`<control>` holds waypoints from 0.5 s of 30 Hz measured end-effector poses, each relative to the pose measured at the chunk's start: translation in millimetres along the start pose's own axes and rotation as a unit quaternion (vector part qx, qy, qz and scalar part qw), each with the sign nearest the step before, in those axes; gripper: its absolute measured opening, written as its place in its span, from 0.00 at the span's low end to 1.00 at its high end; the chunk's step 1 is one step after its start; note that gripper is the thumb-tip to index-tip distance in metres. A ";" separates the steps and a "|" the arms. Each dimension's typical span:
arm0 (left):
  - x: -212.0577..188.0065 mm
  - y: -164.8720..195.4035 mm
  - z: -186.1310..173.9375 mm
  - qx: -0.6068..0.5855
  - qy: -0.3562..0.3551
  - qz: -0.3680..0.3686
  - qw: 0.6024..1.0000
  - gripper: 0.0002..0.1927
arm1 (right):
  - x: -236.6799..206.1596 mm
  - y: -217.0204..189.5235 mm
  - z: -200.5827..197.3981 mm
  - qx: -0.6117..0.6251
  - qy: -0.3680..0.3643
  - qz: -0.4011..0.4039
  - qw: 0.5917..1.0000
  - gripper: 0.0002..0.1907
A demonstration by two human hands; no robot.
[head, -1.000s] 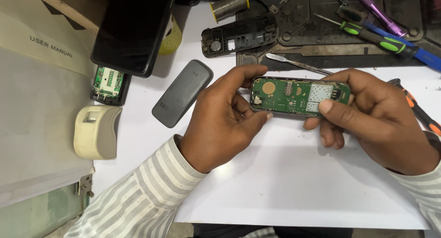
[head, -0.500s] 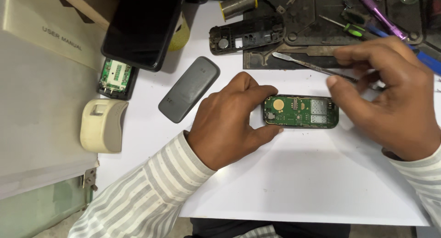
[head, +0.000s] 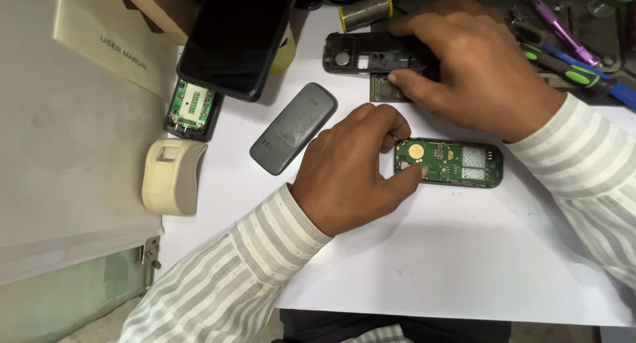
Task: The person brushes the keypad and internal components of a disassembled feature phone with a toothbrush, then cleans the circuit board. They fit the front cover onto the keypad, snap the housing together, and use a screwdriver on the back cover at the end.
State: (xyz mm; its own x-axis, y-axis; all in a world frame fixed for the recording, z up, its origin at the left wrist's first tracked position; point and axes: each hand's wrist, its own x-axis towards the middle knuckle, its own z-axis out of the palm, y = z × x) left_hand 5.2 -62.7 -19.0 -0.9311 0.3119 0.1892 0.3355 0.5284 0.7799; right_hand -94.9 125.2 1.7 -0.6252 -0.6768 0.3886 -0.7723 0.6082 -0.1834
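A green phone circuit board lies flat on the white sheet. My left hand pinches its left end between thumb and forefinger. My right hand is farther back, over the right part of a black plastic phone frame. Its forefinger lies along the frame's far edge and its thumb presses the near edge. Both sleeves are striped white and grey.
A grey back cover lies left of my left hand. A black smartphone, a small green-faced module, a beige plastic device and a booklet are at left. A solder spool and screwdrivers lie at the back.
The board went from both hands down onto the sheet. My right hand let go of it, reached to the tools, then moved up and left onto the black frame.
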 end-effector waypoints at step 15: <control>10.3 -5.3 -7.3 -0.392 0.019 -0.095 0.915 0.17 | -73.2 -4.6 -34.2 0.592 -0.109 0.326 0.729 0.28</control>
State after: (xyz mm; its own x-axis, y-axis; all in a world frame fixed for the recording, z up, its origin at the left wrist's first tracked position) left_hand -7.2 -68.1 -16.8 -0.9712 0.2378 0.0156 -0.0243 -0.1640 0.9862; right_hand -41.7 186.2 5.0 -0.8061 -0.5326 -0.2581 0.2216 0.1328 -0.9660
